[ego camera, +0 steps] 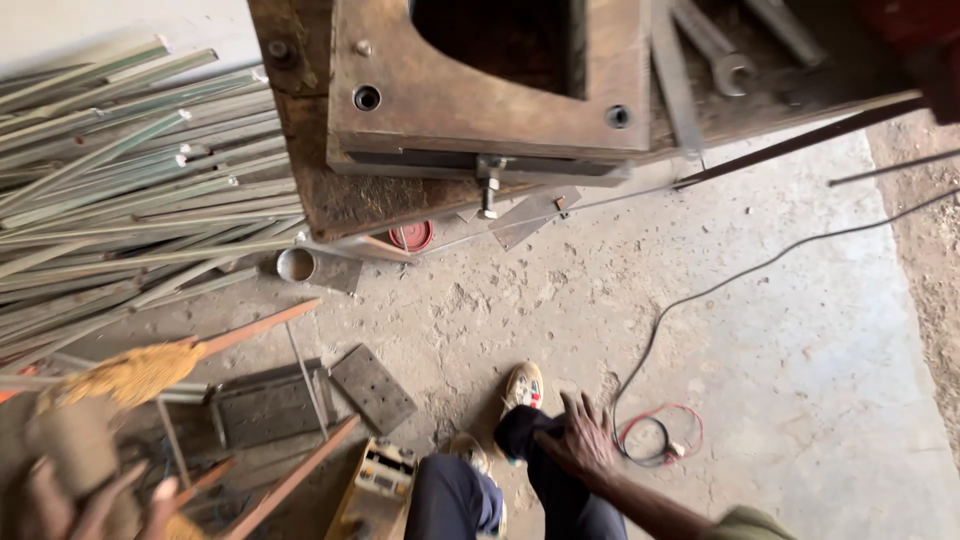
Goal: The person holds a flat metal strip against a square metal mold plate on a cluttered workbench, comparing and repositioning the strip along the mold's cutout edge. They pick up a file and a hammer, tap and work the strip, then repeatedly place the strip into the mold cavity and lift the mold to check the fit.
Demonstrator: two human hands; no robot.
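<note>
My left hand (70,500) is at the bottom left corner, its fingers wrapped round a blurred tan cylinder-shaped object (72,440). Just behind it lies a straw-coloured broom (135,372) with a reddish wooden handle. My right hand (580,442) rests with fingers spread on my dark trouser leg (545,480) and holds nothing. Below it my pale shoe (522,386) stands on the concrete floor.
A heap of long pale metal rods (120,200) fills the left. A rusty steel work stand (480,100) with a spanner (715,55) stands ahead. On the floor are a perforated plate (372,388), a yellow box device (375,485), a black cable (750,275) and a red cable coil (660,435).
</note>
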